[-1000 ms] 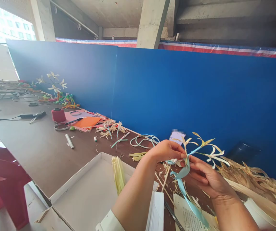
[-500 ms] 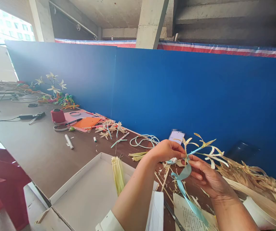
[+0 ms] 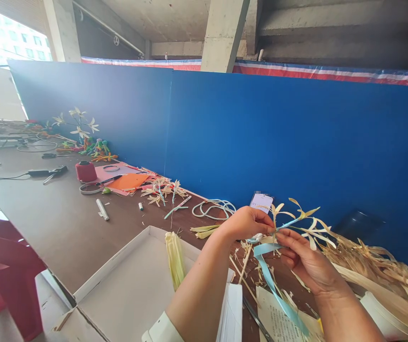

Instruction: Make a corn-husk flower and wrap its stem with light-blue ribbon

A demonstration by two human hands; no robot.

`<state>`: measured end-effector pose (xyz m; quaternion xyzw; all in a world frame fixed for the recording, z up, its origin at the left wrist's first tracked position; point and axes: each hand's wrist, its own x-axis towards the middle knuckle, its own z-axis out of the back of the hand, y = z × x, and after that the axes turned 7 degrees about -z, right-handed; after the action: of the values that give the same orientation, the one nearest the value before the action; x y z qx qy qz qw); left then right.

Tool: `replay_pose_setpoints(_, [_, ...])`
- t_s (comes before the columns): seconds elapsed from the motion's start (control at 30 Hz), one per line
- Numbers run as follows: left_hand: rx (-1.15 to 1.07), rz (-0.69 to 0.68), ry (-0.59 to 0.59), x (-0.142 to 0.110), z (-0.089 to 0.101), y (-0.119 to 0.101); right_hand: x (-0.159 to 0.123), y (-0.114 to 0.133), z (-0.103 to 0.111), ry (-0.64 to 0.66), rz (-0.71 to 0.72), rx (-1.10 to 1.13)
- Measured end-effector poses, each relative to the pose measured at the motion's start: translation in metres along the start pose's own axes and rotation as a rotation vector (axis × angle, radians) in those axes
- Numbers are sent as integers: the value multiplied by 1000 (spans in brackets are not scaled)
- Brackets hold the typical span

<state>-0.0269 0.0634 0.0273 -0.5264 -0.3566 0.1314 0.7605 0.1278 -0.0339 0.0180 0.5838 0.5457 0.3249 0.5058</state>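
Note:
Between my hands is a spray of cream husk flowers [image 3: 315, 231] on a stem wrapped in light blue. My left hand [image 3: 249, 223] pinches it near the joint, fingers pressed together. Close against it, my right hand [image 3: 301, 254] is closed on the same joint and on the end of a light blue ribbon [image 3: 270, 280]. The ribbon loops left below the fingers, then hangs down over a printed paper sheet [image 3: 278, 316]. The fingertips partly hide the joint itself.
A shallow white box [image 3: 118, 280] with a bundle of pale green husk [image 3: 175, 259] lies at left. Dry brown husks [image 3: 378, 261] and a white bowl [image 3: 385, 313] stand at right. Scissors [image 3: 257, 319] lie beside the paper. A blue partition [image 3: 260, 137] borders the table behind.
The ribbon near my right fingers has shifted from hanging below the joint to running sideways in a flat loop. My right fingers have curled slightly; my left hand stays in place.

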Motion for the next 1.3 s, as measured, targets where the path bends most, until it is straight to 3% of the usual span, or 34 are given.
replay_pose_setpoints(0.2, [78, -26, -55, 2, -2, -3, 0, 1, -6, -98, 77, -56])
replay_pose_setpoints(0.47, [284, -68, -148, 5, -13, -2, 2, 1, -14, -322, 210, -117])
replay_pose_setpoints(0.67, [387, -118, -187, 7, -15, -5, 1, 2, -17, -342, 250, -68])
replay_pose_setpoints(0.93, [350, -135, -186, 4, -15, -10, 4, 4, -16, -355, 268, -132])
replay_pose_setpoints(1.3, [312, -57, -211, 5, -15, -3, 12, -4, -13, -428, 320, -274])
